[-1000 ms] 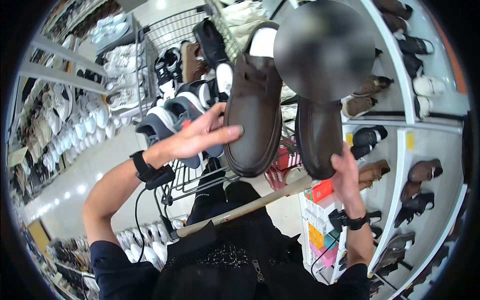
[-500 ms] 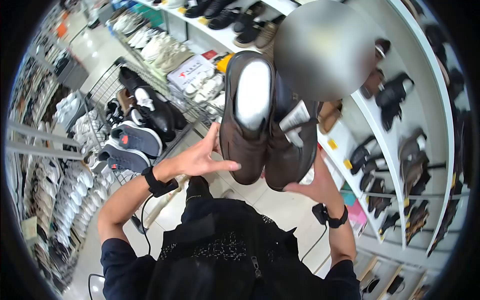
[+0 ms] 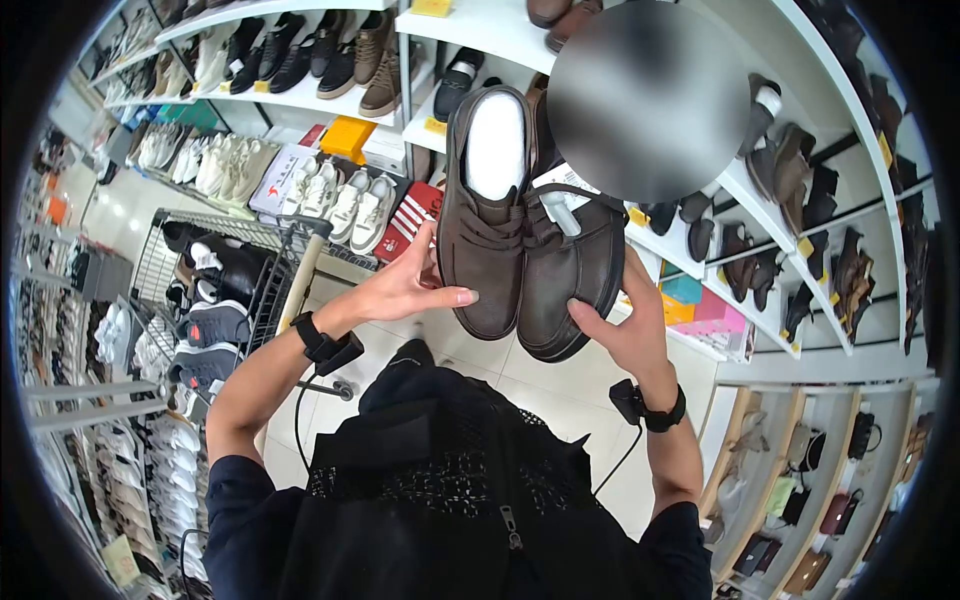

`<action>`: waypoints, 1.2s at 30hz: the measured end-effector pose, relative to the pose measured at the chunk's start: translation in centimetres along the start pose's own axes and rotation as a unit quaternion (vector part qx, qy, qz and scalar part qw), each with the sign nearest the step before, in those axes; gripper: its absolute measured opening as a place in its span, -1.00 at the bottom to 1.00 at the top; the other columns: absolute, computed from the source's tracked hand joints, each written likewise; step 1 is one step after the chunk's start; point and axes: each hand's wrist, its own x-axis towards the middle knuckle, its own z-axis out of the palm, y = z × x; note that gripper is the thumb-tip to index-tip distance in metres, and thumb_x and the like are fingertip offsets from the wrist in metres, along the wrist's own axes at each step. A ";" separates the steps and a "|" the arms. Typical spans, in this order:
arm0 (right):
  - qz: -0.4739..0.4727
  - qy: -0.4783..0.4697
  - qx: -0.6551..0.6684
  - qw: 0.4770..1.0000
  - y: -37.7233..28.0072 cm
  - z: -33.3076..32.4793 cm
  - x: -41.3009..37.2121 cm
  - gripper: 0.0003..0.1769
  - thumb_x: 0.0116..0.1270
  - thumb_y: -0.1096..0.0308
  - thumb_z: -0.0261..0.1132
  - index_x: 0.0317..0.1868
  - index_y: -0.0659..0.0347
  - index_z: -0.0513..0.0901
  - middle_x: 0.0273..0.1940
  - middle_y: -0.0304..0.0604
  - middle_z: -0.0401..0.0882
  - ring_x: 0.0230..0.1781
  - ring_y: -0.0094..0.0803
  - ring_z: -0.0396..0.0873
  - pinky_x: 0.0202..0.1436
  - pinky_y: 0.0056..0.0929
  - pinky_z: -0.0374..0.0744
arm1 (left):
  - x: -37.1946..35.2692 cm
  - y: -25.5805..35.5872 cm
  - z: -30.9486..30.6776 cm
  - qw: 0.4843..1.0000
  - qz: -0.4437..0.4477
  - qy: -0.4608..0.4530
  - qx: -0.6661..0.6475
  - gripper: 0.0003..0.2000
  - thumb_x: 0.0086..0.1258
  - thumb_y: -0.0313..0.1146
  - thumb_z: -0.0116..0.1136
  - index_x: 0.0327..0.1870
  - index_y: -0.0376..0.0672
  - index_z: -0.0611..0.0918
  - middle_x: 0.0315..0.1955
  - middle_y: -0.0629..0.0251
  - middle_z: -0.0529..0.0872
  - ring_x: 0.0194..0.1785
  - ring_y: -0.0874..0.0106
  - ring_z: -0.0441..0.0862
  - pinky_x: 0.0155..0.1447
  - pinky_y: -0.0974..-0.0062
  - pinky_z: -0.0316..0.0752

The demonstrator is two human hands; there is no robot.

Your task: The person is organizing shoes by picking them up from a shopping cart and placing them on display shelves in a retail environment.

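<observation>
I hold a pair of dark brown lace-up shoes side by side in front of me, toes pointing down. My left hand [image 3: 410,285] grips the left shoe [image 3: 485,235], thumb across its toe; white stuffing fills its opening. My right hand [image 3: 625,325] cups the right shoe [image 3: 570,275] from below and the side, with a white tag on its laces. Both wrists wear black bands with cables.
White shelves [image 3: 480,25] with many shoes rise ahead and to the right. A wire cart [image 3: 200,225] full of shoes stands at my left with a wooden handle [image 3: 300,275]. Shoe boxes [image 3: 345,135] sit below the shelf. Bags hang at the lower right.
My view has swung from the cart towards the shelves. The two shoes, held apart a second ago, are now pressed together side by side, and the cart has slid to the left.
</observation>
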 end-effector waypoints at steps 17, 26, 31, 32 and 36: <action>0.159 0.146 0.368 0.904 4.2 -6.5 0.6 -0.12 0.21 0.32 0.48 0.49 0.33 0.28 0.23 -0.04 0.57 0.18 -0.35 0.61 0.25 -0.36 0.58 | 11.5 4.0 1.3 0.987 0.147 -0.069 0.016 -0.07 0.37 -0.29 0.44 0.48 -0.44 -0.06 0.40 -0.05 0.31 0.47 0.30 0.31 0.56 0.35 0.19; 0.310 0.143 0.441 0.830 7.3 -6.6 3.5 0.03 0.30 0.12 0.50 0.55 0.44 0.09 0.33 0.12 0.46 0.25 -0.22 0.60 0.34 -0.31 0.60 | 16.0 4.7 0.4 0.989 0.140 -0.017 0.046 -0.08 0.31 -0.46 0.44 0.53 -0.30 -0.02 0.37 -0.01 0.32 0.45 0.29 0.34 0.53 0.33 0.26; 0.328 0.191 0.484 0.789 7.7 -4.9 2.1 -0.01 0.32 0.40 0.45 0.59 0.39 0.02 0.31 0.12 0.47 0.24 -0.23 0.59 0.32 -0.28 0.60 | 17.5 2.8 1.1 0.978 0.145 -0.029 0.145 0.02 0.30 -0.21 0.47 0.56 -0.33 -0.07 0.32 -0.24 0.45 0.37 0.07 0.50 0.43 0.24 0.38; 0.319 0.207 0.486 0.787 7.5 -4.8 1.6 0.00 0.31 0.47 0.44 0.60 0.38 -0.02 0.33 0.11 0.46 0.26 -0.24 0.58 0.33 -0.27 0.59 | 17.6 2.5 1.4 0.981 0.132 -0.039 0.139 0.01 0.30 -0.22 0.48 0.56 -0.33 -0.05 0.34 -0.21 0.43 0.40 0.11 0.46 0.46 0.26 0.34; 0.268 0.212 0.432 0.835 8.4 -5.4 -1.9 0.06 0.27 0.61 0.40 0.63 0.36 -0.10 0.48 0.10 0.26 0.48 -0.24 0.32 0.54 -0.25 0.31 | 18.4 1.4 3.0 0.987 0.105 -0.091 0.078 -0.02 0.28 -0.31 0.50 0.58 -0.30 0.02 0.36 0.01 0.34 0.43 0.24 0.36 0.51 0.30 0.26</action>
